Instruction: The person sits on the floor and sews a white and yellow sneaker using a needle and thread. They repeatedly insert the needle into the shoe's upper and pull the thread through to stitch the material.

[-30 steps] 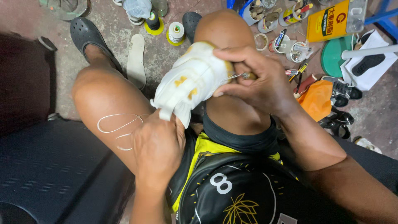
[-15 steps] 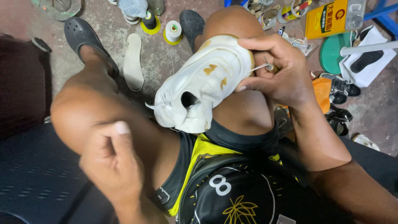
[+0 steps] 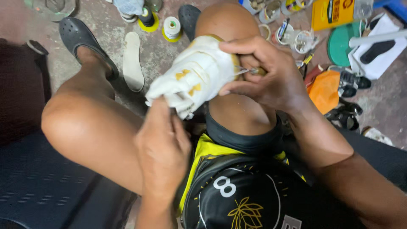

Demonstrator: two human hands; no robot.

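A white sneaker with yellow marks (image 3: pixel 193 76) rests on my right knee, its sole turned towards the right. My right hand (image 3: pixel 265 72) wraps the sole end and pinches a wooden-handled awl (image 3: pixel 254 71) whose metal tip enters the shoe's edge. My left hand (image 3: pixel 163 148) reaches up from below; its fingertips touch the shoe's opening near the tongue. Whether it pinches a thread is hidden.
On the concrete floor lie a white insole (image 3: pixel 132 61), thread spools (image 3: pixel 171 27), a yellow box (image 3: pixel 335 12), an orange cloth (image 3: pixel 324 91), a green lid (image 3: pixel 341 44) and small black shoes (image 3: pixel 349 82). My left foot wears a black clog (image 3: pixel 80 36). A dark seat (image 3: pixel 38 186) lies under me.
My left hand, pulled back low and left half a second ago, has come back up to the shoe's opening. The shoe has turned and dropped a little on the knee.
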